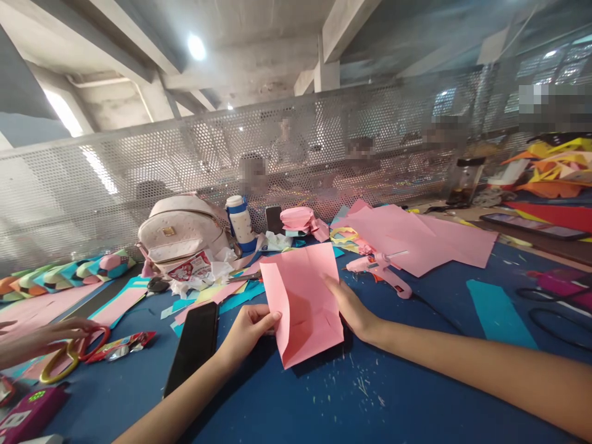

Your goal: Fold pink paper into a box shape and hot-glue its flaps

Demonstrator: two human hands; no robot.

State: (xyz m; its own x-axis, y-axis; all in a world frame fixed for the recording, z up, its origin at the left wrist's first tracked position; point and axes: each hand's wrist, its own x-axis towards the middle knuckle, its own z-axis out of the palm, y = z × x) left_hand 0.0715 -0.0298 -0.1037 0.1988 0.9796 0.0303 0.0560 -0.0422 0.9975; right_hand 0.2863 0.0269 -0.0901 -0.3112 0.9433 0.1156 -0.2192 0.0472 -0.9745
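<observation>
A sheet of pink paper [314, 296], its left side folded up in a flap, is held just above the blue table in front of me. My left hand [250, 330] pinches the folded left edge between thumb and fingers. On the opposite edge, my right hand [354, 305] grips the sheet, with the thumb on its face and the other fingers hidden behind. A pink glue gun [382, 271] lies beyond my right hand. Left of my left hand rests a black phone [194, 342].
Another person's hand [69, 336] is at the left by scissors [60, 364]. A white backpack [185, 231], a bottle [240, 225] and large pink sheets [416, 234] stand or lie toward the perforated metal screen [203, 148]. A blue paper strip [499, 314] lies right.
</observation>
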